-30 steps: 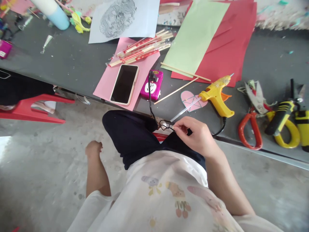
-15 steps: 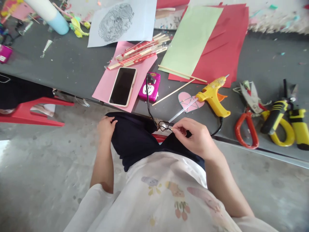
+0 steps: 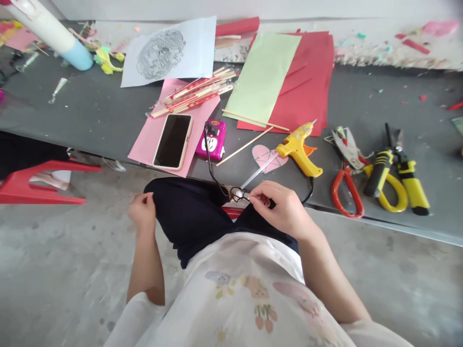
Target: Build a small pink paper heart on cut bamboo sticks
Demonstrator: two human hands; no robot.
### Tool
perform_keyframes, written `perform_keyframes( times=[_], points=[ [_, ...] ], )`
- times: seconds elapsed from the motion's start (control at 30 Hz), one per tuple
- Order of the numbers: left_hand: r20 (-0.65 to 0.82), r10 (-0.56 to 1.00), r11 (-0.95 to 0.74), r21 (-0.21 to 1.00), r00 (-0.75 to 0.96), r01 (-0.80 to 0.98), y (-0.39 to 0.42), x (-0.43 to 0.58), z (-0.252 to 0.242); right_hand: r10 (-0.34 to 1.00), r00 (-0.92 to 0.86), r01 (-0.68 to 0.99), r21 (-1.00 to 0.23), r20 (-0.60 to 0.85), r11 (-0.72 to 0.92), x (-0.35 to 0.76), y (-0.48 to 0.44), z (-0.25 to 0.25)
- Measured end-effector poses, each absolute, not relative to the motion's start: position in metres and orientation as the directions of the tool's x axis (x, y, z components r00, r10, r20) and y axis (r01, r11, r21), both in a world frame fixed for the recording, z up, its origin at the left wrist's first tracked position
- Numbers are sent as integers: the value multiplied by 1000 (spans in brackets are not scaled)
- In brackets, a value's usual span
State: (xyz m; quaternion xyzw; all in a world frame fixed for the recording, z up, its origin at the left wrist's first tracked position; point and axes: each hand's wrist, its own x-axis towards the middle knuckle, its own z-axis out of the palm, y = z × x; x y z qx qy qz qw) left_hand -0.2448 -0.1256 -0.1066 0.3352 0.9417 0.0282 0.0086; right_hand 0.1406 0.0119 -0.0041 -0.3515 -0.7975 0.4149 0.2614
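The glue gun [image 3: 298,150] is yellow, the cord [image 3: 207,159] black

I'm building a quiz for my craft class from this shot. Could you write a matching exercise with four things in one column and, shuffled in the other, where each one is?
Things:
1 phone
2 green sheet
3 glue gun
4 right hand

Places:
A lying on the red paper
B pinching the black cord
C lying on the pink paper
D beside the pink heart

Pairs: 1-C, 2-A, 3-D, 4-B
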Motion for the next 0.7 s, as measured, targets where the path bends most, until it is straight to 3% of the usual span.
perform_keyframes(
  times=[0.1, 0.17, 0.27, 0.37, 0.53, 0.63, 0.7],
  points=[
    [-60, 502, 864, -16, -863, 503, -157, -255, -105, 780, -613, 343, -849, 123, 403, 142, 12, -4],
    [-177, 412, 900, -76, -894, 430, -178, -259, -110, 787, -604, 342, -852, 125, 397, 143, 12, -3],
    [-379, 283, 920, -154, -881, 361, -200, -256, -124, 807, -574, 335, -859, 140, 388, 143, 13, -4],
    [-466, 197, 928, -195, -862, 318, -208, -248, -134, 839, -524, 325, -876, 148, 357, 142, 14, -6],
    [-386, 243, 936, -148, -890, 319, -198, -250, -112, 883, -450, 240, -934, 135, 265, 144, 16, -12],
    [-223, 383, 918, -14, -897, 396, -177, -253, -78, 899, -423, 178, -963, 109, 201, 146, 14, -15],
    [-115, 535, 842, 146, -837, 519, -157, -242, -55, 911, -403, 144, -977, 88, 158, 147, 13, -17]
  ],
)
